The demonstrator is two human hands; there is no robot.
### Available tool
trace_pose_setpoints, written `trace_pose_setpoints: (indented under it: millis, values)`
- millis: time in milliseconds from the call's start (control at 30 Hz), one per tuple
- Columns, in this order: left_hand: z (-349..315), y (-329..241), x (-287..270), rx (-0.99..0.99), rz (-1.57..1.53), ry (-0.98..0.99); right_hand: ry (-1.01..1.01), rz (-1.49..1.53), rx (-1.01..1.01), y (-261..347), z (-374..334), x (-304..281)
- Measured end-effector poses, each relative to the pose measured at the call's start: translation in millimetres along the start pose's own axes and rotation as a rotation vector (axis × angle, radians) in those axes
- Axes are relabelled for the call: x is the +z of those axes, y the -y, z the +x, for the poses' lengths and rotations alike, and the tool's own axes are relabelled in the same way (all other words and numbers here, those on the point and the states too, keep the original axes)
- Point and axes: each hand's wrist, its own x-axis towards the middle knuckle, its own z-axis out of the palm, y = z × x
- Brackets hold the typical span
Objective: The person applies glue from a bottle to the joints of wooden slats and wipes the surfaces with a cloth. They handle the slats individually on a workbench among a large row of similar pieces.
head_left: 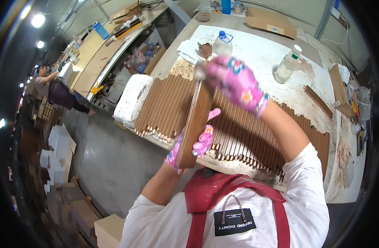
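Observation:
My left hand (202,142), in a pink flowered glove, is wrapped round the lower part of a long brown wooden board (196,120). The board is tilted up in front of me, one narrow edge showing paler. At its far end is my right hand (239,84), in a matching glove, its fingers closed and smeared by motion. A small whitish-brown thing (200,71) shows at those fingertips, too blurred to name. Beneath both hands, many narrow brown wooden strips (247,132) lie side by side on the worktable (193,39), their pale ends toward me.
A clear jug with a blue cap (223,43) and a white-capped bottle (287,64) stand beyond the strips. A white foam block (133,97) sits at the left edge. One loose strip (317,101) lies right. Far left, a person (53,84) stands by another bench (90,68).

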Motion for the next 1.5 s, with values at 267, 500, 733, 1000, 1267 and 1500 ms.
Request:
trace_pose_setpoints:
  millis: [267, 500, 733, 1000, 1267, 1500]
  values:
    - [-9, 2, 26, 0.092, 0.278, -0.717, -0.13, 0.182, 0.511, -30, -14, -22]
    - [-8, 2, 4, 0.347, 0.563, -0.768, 0.244, 0.271, -0.049, 44, -41, -24]
    - [6, -1, 18, 0.346, 0.579, -0.653, 0.022, -0.088, -0.145, 0, -37, 1]
    - [33, -36, 30, 0.565, 0.641, -0.889, -0.177, 0.262, 0.495, -66, -39, -8]
    - [36, -34, 43, 0.478, 0.668, -0.809, 0.03, 0.436, 0.596, 4, -90, -23]
    - [48, -20, 1, 0.367, 0.456, -0.739, 0.069, 0.386, 0.432, 32, -77, -17]
